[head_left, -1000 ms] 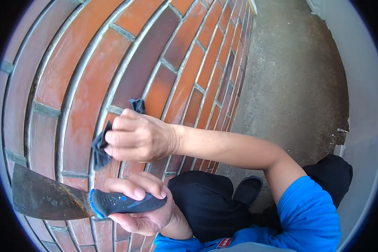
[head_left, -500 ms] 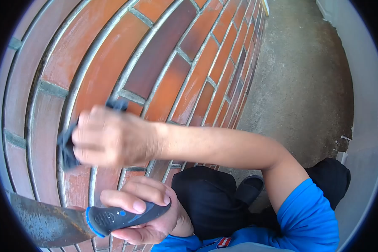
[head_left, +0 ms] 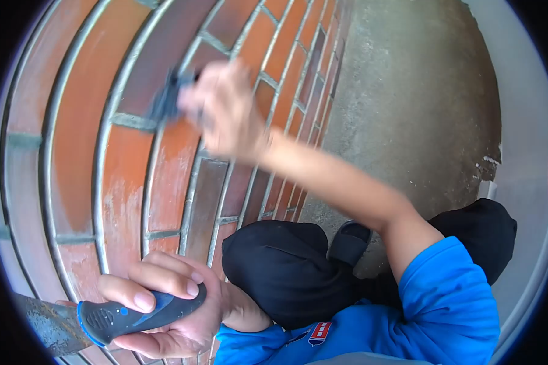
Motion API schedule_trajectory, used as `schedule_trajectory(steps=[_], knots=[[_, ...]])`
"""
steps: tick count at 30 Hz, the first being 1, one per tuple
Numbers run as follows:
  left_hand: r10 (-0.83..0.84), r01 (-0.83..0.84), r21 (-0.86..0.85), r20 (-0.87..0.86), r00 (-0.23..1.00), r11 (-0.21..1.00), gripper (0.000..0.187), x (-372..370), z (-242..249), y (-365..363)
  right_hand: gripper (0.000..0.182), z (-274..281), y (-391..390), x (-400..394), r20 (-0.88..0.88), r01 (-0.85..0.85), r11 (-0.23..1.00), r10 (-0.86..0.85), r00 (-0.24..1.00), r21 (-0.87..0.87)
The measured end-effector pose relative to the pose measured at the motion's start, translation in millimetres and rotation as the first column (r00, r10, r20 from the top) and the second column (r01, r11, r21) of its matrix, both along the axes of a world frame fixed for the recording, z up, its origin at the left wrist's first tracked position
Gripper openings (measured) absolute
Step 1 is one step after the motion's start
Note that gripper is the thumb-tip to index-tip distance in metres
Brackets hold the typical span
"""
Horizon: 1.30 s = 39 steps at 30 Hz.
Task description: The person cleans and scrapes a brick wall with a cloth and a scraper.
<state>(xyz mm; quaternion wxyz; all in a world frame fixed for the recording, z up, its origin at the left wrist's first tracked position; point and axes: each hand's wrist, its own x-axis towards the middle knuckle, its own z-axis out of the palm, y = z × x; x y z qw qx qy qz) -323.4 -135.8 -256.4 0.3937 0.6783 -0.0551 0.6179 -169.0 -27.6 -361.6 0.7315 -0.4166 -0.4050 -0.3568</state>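
Note:
My right hand (head_left: 228, 115), smeared by motion, is closed on a dark grey cloth (head_left: 166, 97) held against or just over the brick wall (head_left: 125, 161). Orange, brown and purplish bricks with grey mortar joints make up that wall. Some of the bricks carry whitish streaks. Lower down, my left hand (head_left: 192, 310) is wrapped round the black-and-blue handle of a scraper (head_left: 143, 313). Its rusty metal blade points left, and the far end is cut off by the dark edge of the view.
A concrete floor (head_left: 414, 109) runs along the foot of the wall. On the right rises a pale grey wall (head_left: 526, 121). My bent knees in black trousers (head_left: 280, 267) are close below the right arm, with a dark slipper (head_left: 350, 242) between them.
My right hand has swept up and to the right with the cloth. My left hand and the scraper sit lower and further left in view, and the whole view has shifted somewhat.

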Motion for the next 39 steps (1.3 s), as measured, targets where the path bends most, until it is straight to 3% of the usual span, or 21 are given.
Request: schedule_trajectory(steps=[2, 3, 6, 8, 10, 13, 14, 16, 18, 19, 22, 23, 26, 27, 28, 30, 33, 36, 39], knots=[[-0.036, 0.036, 0.003, -0.031, 0.999, 0.999, 0.034, 5.0, -2.9, 5.7, 0.023, -41.8, -18.3, -76.0, 0.143, -0.202, 0.979, 0.199, 0.969, 0.004], [-0.102, 0.101, -0.040, -0.031, 0.994, 0.994, 0.033, -0.2, -6.2, 10.9, 0.025, -61.2, -26.5, -86.3, 0.321, -0.186, 0.981, 0.195, 0.927, -0.060], [-0.052, 0.048, -0.061, -0.068, 0.996, 0.997, 0.033, 4.6, -4.1, 5.2, 0.018, -86.8, -18.6, -37.6, 0.030, -0.100, 0.988, 0.104, 0.994, -0.119], [-0.121, 0.116, -0.073, -0.068, 0.990, 0.991, 0.034, -0.8, -3.4, 8.2, 0.021, -87.6, -0.4, 36.3, -0.204, -0.048, 0.986, 0.014, 0.979, -0.162], [-0.216, 0.208, -0.079, -0.106, 0.971, 0.975, 0.034, -16.0, -2.4, 17.2, 0.019, -84.5, 23.5, 99.1, -0.569, 0.041, 0.984, -0.134, 0.811, -0.173], [-0.093, 0.086, -0.070, -0.109, 0.990, 0.994, 0.032, -0.9, 0.9, -0.3, 0.016, -64.7, 18.8, 85.3, -0.695, -0.055, 0.994, -0.029, 0.718, -0.097], [-0.045, 0.037, -0.078, -0.103, 0.994, 0.996, 0.032, 4.8, 0.6, -4.9, 0.017, -65.2, 16.1, 59.3, -0.536, 0.056, 0.990, -0.117, 0.836, -0.128], [-0.147, 0.141, -0.061, -0.097, 0.984, 0.988, 0.032, 3.3, -5.9, 5.2, 0.019, -59.6, -10.2, -14.4, -0.239, -0.043, 0.995, 0.021, 0.971, -0.088], [-0.208, 0.198, -0.084, -0.134, 0.969, 0.977, 0.033, -2.6, -9.6, 11.3, 0.027, -77.0, -22.2, -78.6, -0.002, -0.153, 0.987, 0.153, 0.988, -0.045], [-0.159, 0.147, -0.098, -0.137, 0.978, 0.984, 0.034, 2.8, -5.9, 6.6, 0.029, -87.2, -27.1, -82.7, 0.191, -0.144, 0.987, 0.154, 0.970, -0.065], [-0.082, 0.060, -0.142, -0.156, 0.984, 0.988, 0.034, 3.8, -3.6, 5.2, 0.025, -116.5, -20.8, -33.5, 0.146, -0.088, 0.991, 0.103, 0.984, -0.105], [-0.233, 0.248, 0.002, -0.346, 0.909, 0.969, 0.048, -14.9, 0.6, 28.1, 0.023, -122.3, -18.4, -14.6, 0.063, -0.086, 0.989, 0.094, 0.994, -0.122], [-0.204, 0.214, 0.001, -0.304, 0.931, 0.977, 0.046, -16.1, 0.8, 22.5, 0.020, -130.2, -2.7, 43.0, -0.188, 0.026, 0.987, -0.056, 0.981, -0.161], [-0.046, 0.040, -0.034, -0.191, 0.980, 0.999, 0.040, -9.6, -7.5, 17.1, 0.019, -138.1, 1.7, 60.7, -0.348, 0.056, 0.966, -0.145, 0.926, -0.253], [-0.112, 0.107, -0.033, -0.222, 0.969, 0.994, 0.039, -12.0, -5.7, 16.9, 0.018, -146.1, 3.6, 75.8, -0.486, 0.074, 0.936, -0.246, 0.839, -0.346], [-0.247, 0.248, -0.033, -0.277, 0.928, 0.968, 0.046, -16.2, -0.1, 18.2, 0.016, -183.9, 10.0, 85.0, -0.703, -0.029, 0.941, -0.232, 0.672, -0.338], [-0.244, 0.255, 0.013, -0.247, 0.938, 0.967, 0.046, -15.7, -0.8, 15.4, 0.017, -221.5, -6.7, 20.8, -0.648, -0.044, 0.893, -0.290, 0.704, -0.447], [-0.251, 0.264, 0.001, -0.313, 0.916, 0.964, 0.047, -13.1, -1.0, 20.1, 0.015, -246.3, -35.5, -58.8, -0.756, -0.314, 0.850, -0.141, 0.640, -0.424], [-0.272, 0.287, -0.005, -0.340, 0.900, 0.958, 0.049, -6.7, -0.9, 21.8, 0.016, -265.1, -50.6, -90.3, -0.768, -0.390, 0.829, -0.072, 0.636, -0.400]])
